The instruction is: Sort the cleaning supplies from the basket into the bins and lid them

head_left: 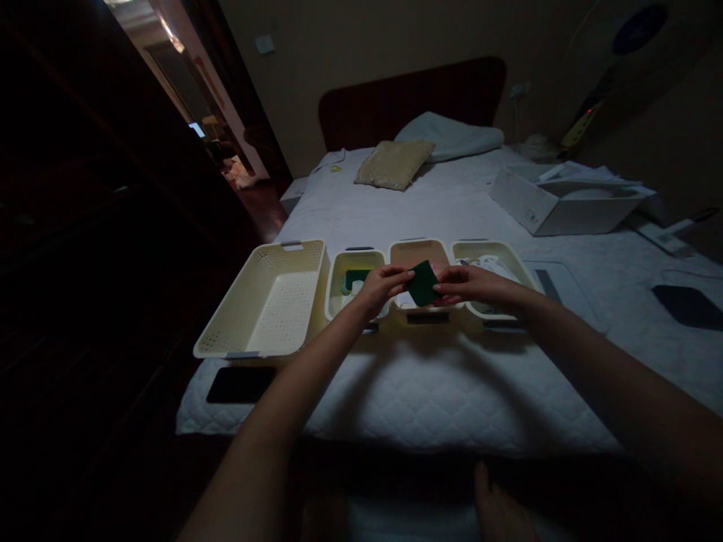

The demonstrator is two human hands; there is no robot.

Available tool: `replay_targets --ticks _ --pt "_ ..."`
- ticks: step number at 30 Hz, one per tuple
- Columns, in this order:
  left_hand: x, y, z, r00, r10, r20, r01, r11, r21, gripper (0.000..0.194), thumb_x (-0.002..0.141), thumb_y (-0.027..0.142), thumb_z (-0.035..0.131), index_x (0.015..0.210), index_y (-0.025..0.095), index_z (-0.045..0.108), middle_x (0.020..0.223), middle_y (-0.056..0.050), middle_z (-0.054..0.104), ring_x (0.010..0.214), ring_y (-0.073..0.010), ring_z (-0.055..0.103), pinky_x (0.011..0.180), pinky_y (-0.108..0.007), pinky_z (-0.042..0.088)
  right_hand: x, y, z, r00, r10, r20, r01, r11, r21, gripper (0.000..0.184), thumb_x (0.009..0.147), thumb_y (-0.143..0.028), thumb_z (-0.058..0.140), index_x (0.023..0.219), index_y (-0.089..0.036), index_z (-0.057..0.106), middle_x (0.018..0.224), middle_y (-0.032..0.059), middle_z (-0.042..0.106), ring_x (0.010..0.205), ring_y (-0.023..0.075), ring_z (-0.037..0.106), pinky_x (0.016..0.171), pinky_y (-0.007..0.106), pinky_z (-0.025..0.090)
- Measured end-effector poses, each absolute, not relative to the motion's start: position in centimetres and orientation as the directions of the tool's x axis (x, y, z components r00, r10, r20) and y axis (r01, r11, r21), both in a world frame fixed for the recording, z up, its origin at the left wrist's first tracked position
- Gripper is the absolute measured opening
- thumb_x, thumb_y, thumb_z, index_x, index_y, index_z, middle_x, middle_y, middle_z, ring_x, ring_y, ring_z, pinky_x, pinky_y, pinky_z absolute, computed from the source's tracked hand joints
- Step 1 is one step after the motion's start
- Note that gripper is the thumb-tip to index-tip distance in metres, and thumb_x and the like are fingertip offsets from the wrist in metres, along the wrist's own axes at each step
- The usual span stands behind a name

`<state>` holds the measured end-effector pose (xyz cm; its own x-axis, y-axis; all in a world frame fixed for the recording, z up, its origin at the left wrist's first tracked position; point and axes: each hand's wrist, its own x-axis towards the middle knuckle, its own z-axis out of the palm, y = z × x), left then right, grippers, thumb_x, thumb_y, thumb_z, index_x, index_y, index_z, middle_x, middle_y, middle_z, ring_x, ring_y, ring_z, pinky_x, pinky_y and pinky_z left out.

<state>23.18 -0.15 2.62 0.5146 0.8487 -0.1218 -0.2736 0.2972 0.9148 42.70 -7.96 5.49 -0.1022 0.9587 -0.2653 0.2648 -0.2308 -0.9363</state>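
A flat, dark green square piece (422, 284) is held up between both hands, tilted; its exact kind is too dark to make out. My left hand (384, 287) pinches its left corner between thumb and fingers. At the opposite side, my right hand (464, 285) grips the right edge in the same way. Beneath them stands a small cream basket (421, 245) with pinkish and white contents, partly hidden by the hands. Left of it, another basket (334, 286) holds a green item (355, 278) and something white. A third basket (511, 254), on the right, contains white cloth-like things (492, 265).
A large, perforated cream basket (289, 301) stands at the left. A black phone (239, 385) lies before it on the quilted bed (418, 391). Further back are a beige cushion (394, 164), a white box (534, 205) of papers and a fan (587, 120). A dark flat object (689, 306) lies far right.
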Motion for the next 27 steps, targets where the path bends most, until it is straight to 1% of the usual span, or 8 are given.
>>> replay_targets --ticks 8,11,15,17,19,23,25,27 --pt "22.8 -0.3 2.8 0.521 0.845 -0.116 -0.255 0.285 0.924 0.039 0.046 0.028 0.088 0.075 0.015 0.065 0.077 -0.002 0.067 0.083 -0.0152 0.063 0.089 -0.035 0.046 42.5 -8.0 5.6 -0.121 0.955 -0.272 0.273 -0.232 -0.934 0.025 0.072 -0.038 0.072 0.084 -0.018 0.062 0.095 0.0081 0.070 0.085 0.0176 0.067 0.079 0.031 0.054" --pt "22.7 -0.3 2.9 0.518 0.847 -0.119 -0.263 0.291 0.920 0.041 0.043 0.029 0.089 0.074 0.014 0.066 0.075 -0.001 0.066 0.081 -0.0146 0.062 0.089 -0.035 0.045 42.5 -7.9 5.6 -0.133 0.951 -0.279 0.277 -0.235 -0.932 0.031 0.070 -0.041 0.074 0.086 -0.018 0.063 0.096 0.0083 0.070 0.085 0.0183 0.067 0.079 0.031 0.054" --pt "22.5 -0.1 2.8 0.539 0.836 -0.103 -0.251 0.277 0.928 0.042 0.044 0.031 0.089 0.075 0.014 0.067 0.075 0.000 0.066 0.080 -0.0133 0.061 0.087 -0.034 0.044 42.5 -8.0 5.7 -0.171 0.939 -0.298 0.307 -0.237 -0.922 0.040 0.067 -0.046 0.077 0.091 -0.017 0.064 0.100 0.0092 0.069 0.088 0.0194 0.066 0.078 0.030 0.054" --pt "22.3 0.0 2.8 0.544 0.833 -0.098 -0.235 0.264 0.936 0.040 0.045 0.031 0.088 0.076 0.014 0.068 0.076 0.000 0.066 0.079 -0.0128 0.061 0.086 -0.033 0.044 42.4 -8.1 6.0 -0.171 0.944 -0.284 0.303 -0.224 -0.926 0.043 0.068 -0.046 0.077 0.096 -0.017 0.063 0.104 0.0099 0.068 0.090 0.0195 0.066 0.078 0.030 0.054" --pt "22.2 0.0 2.7 0.559 0.824 -0.095 -0.213 0.253 0.944 0.039 0.047 0.031 0.088 0.076 0.015 0.068 0.076 -0.001 0.066 0.079 -0.0127 0.061 0.086 -0.033 0.044 42.3 -8.2 6.2 -0.132 0.957 -0.260 0.299 -0.211 -0.931 0.043 0.071 -0.046 0.075 0.101 -0.018 0.063 0.108 0.0106 0.067 0.089 0.0187 0.065 0.077 0.029 0.054" --pt "22.1 -0.3 2.8 0.601 0.791 -0.114 -0.163 0.260 0.952 0.037 0.048 0.029 0.087 0.076 0.015 0.068 0.077 -0.001 0.066 0.077 -0.0126 0.060 0.083 -0.032 0.045 42.1 -8.0 5.9 -0.034 0.980 -0.197 0.303 -0.178 -0.936 0.040 0.079 -0.047 0.067 0.106 -0.018 0.063 0.104 0.0107 0.067 0.079 0.0152 0.063 0.069 0.026 0.054" --pt "22.2 -0.6 3.0 0.617 0.778 -0.119 -0.144 0.260 0.955 0.037 0.048 0.029 0.088 0.076 0.015 0.067 0.077 -0.001 0.065 0.075 -0.0119 0.060 0.082 -0.032 0.046 42.0 -7.9 5.5 -0.048 0.985 -0.168 0.302 -0.146 -0.942 0.041 0.080 -0.048 0.066 0.107 -0.018 0.063 0.100 0.0093 0.067 0.076 0.0144 0.062 0.066 0.026 0.053" --pt "22.3 -0.8 3.1 0.626 0.771 -0.116 -0.134 0.253 0.958 0.038 0.049 0.030 0.088 0.077 0.015 0.067 0.078 0.000 0.064 0.074 -0.0116 0.059 0.083 -0.033 0.046 42.0 -7.7 5.1 -0.086 0.986 -0.140 0.303 -0.108 -0.947 0.039 0.078 -0.047 0.067 0.105 -0.020 0.065 0.098 0.0078 0.068 0.077 0.0147 0.062 0.066 0.025 0.052"
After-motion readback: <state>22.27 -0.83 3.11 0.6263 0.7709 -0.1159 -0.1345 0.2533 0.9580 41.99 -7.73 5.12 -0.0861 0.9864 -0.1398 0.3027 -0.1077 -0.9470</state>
